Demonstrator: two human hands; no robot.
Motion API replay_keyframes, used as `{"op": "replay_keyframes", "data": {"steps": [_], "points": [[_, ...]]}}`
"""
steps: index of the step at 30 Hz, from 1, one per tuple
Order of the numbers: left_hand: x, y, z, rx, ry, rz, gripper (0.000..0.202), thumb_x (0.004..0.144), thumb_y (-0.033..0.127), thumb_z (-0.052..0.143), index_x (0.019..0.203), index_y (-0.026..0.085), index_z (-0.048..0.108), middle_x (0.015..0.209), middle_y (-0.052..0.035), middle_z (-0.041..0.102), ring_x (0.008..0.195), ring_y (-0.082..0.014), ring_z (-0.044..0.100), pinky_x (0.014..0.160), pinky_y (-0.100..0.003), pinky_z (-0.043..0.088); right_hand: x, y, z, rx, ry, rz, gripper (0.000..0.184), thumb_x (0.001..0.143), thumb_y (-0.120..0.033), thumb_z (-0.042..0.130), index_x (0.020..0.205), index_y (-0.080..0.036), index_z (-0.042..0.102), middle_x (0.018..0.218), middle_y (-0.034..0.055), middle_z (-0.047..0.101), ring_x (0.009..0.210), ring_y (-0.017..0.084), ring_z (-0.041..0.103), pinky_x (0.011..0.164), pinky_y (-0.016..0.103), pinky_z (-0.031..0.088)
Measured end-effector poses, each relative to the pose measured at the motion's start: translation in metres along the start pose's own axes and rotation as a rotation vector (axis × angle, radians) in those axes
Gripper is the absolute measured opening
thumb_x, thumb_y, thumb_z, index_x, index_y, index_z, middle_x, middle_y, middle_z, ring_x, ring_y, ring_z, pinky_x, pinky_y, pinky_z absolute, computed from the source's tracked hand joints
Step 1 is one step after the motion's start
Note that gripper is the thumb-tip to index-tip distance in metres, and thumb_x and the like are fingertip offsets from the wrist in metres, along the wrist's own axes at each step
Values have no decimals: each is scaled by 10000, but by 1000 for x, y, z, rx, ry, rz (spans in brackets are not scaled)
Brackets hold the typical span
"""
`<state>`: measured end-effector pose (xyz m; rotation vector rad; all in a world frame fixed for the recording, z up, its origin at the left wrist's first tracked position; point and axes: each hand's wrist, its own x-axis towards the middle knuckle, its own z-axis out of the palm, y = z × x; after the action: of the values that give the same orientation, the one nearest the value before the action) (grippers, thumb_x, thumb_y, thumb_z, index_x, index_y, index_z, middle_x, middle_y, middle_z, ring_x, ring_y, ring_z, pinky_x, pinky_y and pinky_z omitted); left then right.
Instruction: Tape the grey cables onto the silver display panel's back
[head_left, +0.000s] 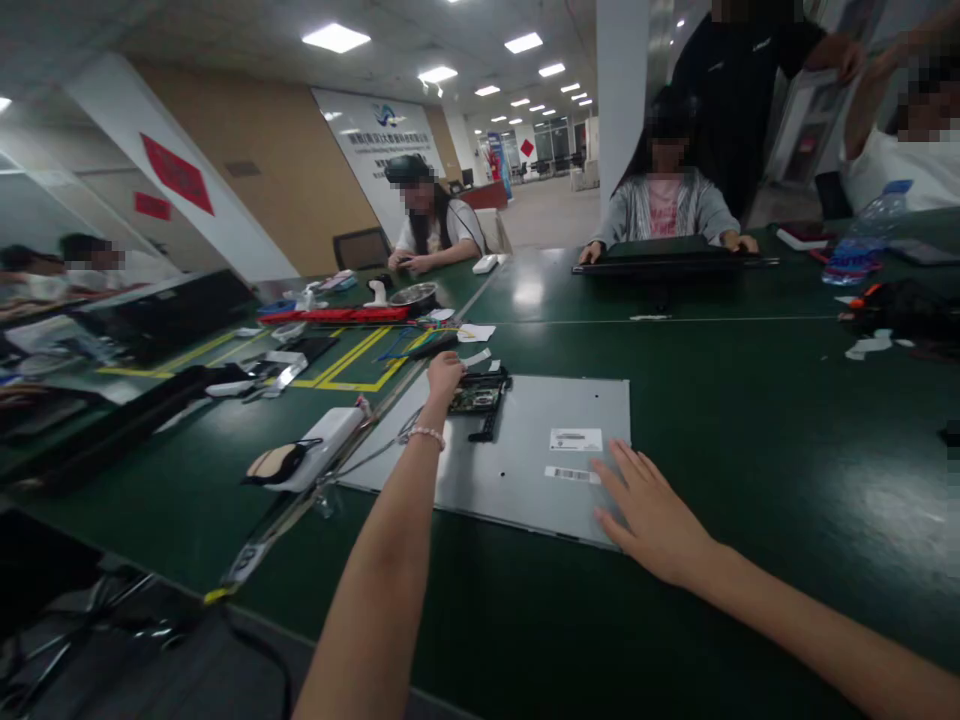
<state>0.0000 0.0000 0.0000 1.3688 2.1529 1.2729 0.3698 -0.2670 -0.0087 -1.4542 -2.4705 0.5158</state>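
Observation:
A flat silver-grey display panel (536, 455) lies face-down on the green table, with two white labels at its right side. On its upper left part sits a green circuit board (477, 399) in a black bracket (487, 425). My left hand (445, 376), with a beaded bracelet at the wrist, is closed at the left end of this board; its fingertips are partly hidden. Fingers spread, my right hand (656, 515) rests on the panel's right edge beside the labels. A grey cable (375, 452) runs from the panel's left side.
Left of the panel are a white box-shaped item (330, 440) and a beige-and-black pad (276, 464). Farther back lie a red bar (337, 314) and a round metal dish (414, 295). Across the table, a person holds a dark monitor (675, 257); a plastic bottle (862, 240) stands right.

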Motion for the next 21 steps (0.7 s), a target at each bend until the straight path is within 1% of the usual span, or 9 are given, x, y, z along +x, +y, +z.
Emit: {"op": "replay_keyframes", "data": {"steps": [3, 6, 9, 12, 15, 17, 18, 19, 21], "points": [[-2, -2, -12, 71, -7, 29, 508, 671, 100, 593, 1178, 100, 617, 1079, -132, 699, 885, -219, 680, 762, -303, 534, -1, 1, 1, 3, 4, -10, 664, 968, -543, 316, 1518, -170, 322, 1612, 151, 148, 1477, 269, 84, 1190, 464, 120], [-8, -7, -29, 169, -4, 59, 477, 717, 141, 570, 1191, 109, 607, 1144, -130, 679, 1008, -242, 651, 862, -328, 506, -2, 2, 3, 2, 8, -6, 670, 969, -554, 308, 1519, -172, 318, 1614, 143, 143, 1478, 270, 81, 1190, 470, 124], [-21, -16, -47, 284, -5, 76, 462, 750, 175, 553, 1204, 105, 599, 1233, -145, 641, 1144, -269, 594, 973, -347, 448, -2, 3, 4, 5, 5, 0, 676, 967, -564, 308, 1522, -178, 310, 1616, 135, 142, 1478, 273, 88, 1189, 473, 133], [-40, -28, -63, 392, 4, 70, 501, 774, 222, 560, 1255, 84, 568, 1319, -189, 583, 1241, -314, 528, 1038, -384, 396, -2, 4, 4, 11, -3, -15, 687, 963, -583, 304, 1526, -191, 297, 1618, 125, 142, 1478, 276, 96, 1186, 483, 143], [-58, -39, -76, 470, 26, 64, 536, 810, 290, 555, 1304, 84, 531, 1379, -230, 521, 1297, -368, 463, 1063, -477, 354, -3, 7, 1, 5, -7, -37, 682, 961, -588, 309, 1524, -204, 303, 1620, 112, 146, 1478, 290, 105, 1181, 519, 125], [-63, -44, -84, 533, 26, 55, 530, 841, 338, 529, 1310, 91, 527, 1388, -247, 505, 1300, -404, 446, 1049, -545, 342, -4, 8, -1, 1, -15, -43, 681, 959, -593, 311, 1523, -211, 302, 1622, 109, 141, 1478, 297, 103, 1177, 543, 110], [-64, -46, -88, 570, 17, 47, 525, 856, 361, 509, 1309, 94, 528, 1384, -251, 507, 1295, -414, 448, 1037, -561, 345, -5, 9, -1, 2, -19, -43, 682, 958, -597, 311, 1525, -217, 297, 1623, 105, 138, 1478, 298, 102, 1176, 550, 105], [-63, -48, -92, 602, 2, 38, 519, 869, 380, 490, 1303, 97, 533, 1370, -250, 522, 1284, -415, 460, 1027, -560, 356, -6, 10, -2, 7, -22, -39, 685, 956, -603, 312, 1528, -226, 289, 1624, 98, 135, 1478, 298, 100, 1176, 552, 103], [-59, -50, -98, 636, -40, 29, 502, 884, 400, 462, 1277, 103, 556, 1321, -235, 569, 1248, -398, 502, 1010, -520, 388, -7, 12, -3, 22, -26, -29, 689, 950, -613, 324, 1532, -248, 274, 1627, 76, 131, 1478, 294, 99, 1179, 544, 100]]}}
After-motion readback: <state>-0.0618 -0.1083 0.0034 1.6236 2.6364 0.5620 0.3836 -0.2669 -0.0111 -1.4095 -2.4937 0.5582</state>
